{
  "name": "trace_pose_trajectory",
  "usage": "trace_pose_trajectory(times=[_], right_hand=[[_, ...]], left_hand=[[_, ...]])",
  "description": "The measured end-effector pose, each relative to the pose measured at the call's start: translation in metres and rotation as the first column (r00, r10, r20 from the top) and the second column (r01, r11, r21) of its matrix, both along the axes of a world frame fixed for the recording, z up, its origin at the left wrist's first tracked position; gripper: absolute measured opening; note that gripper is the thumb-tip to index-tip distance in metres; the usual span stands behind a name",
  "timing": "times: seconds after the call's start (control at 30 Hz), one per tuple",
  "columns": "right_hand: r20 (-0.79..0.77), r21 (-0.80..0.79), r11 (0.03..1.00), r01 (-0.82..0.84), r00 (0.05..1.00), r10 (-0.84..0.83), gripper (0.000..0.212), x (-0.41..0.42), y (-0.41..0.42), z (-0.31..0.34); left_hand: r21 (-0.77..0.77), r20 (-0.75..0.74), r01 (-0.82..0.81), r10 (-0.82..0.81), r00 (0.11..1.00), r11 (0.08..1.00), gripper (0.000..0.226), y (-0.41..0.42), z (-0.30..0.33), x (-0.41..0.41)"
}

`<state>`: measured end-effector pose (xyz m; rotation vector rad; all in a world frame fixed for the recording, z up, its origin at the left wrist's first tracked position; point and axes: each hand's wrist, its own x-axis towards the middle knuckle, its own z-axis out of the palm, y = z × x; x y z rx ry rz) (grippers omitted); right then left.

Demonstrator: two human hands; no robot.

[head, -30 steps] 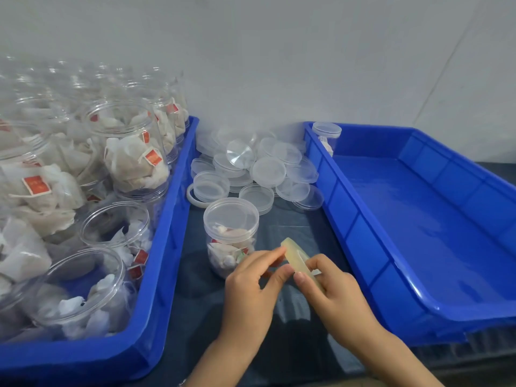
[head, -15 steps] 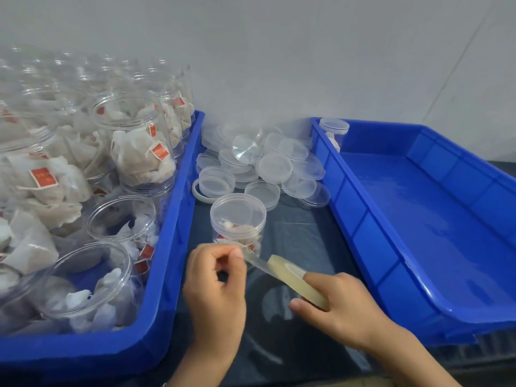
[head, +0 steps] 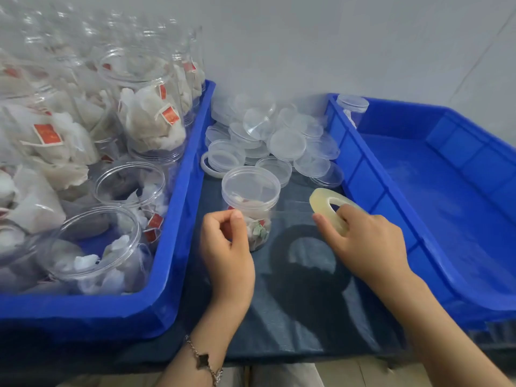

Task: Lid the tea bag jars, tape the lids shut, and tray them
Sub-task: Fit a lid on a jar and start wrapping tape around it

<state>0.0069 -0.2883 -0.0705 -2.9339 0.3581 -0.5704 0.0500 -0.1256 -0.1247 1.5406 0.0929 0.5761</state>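
A small clear jar of tea bags [head: 252, 216] with its lid [head: 250, 182] on stands on the dark cloth between the two blue trays. My left hand [head: 226, 252] is right in front of it, with thumb and forefinger pinched together on a short clear tape strip that is hard to make out. My right hand [head: 365, 244] holds the yellowish tape roll [head: 321, 203] to the right of the jar, one finger through its hole. A lidded jar [head: 352, 106] stands in the far left corner of the right tray [head: 363, 174].
The left blue tray [head: 178, 219] is full of open jars of tea bags [head: 92, 247], stacked high at the back. A heap of loose clear lids [head: 284, 141] lies behind the jar against the wall. The dark cloth [head: 293, 289] covers the table.
The tape stretched between both hands has parted from the roll. My right hand moved right and up with the roll, and my left hand rose toward the jar, still pinching.
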Motion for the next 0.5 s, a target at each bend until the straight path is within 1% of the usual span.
trace_pose_trajectory(times=[0.13, 0.33, 0.5], right_hand=[[0.009, 0.011, 1.0, 0.023, 1.0, -0.023, 0.054, 0.005, -0.002, -0.006], [-0.027, 0.0, 0.999, 0.036, 0.999, -0.036, 0.062, 0.012, -0.002, -0.009], [-0.038, 0.003, 0.999, 0.038, 0.999, -0.038, 0.064, 0.014, -0.003, -0.011]], left_hand=[[0.024, 0.013, 0.003, -0.003, 1.0, 1.0, 0.021, 0.0, -0.002, 0.003], [0.034, 0.012, -0.006, 0.006, 1.0, 0.999, 0.012, 0.003, -0.01, 0.007], [0.083, 0.072, -0.027, 0.021, 0.997, 0.996, 0.007, 0.007, -0.016, 0.01]])
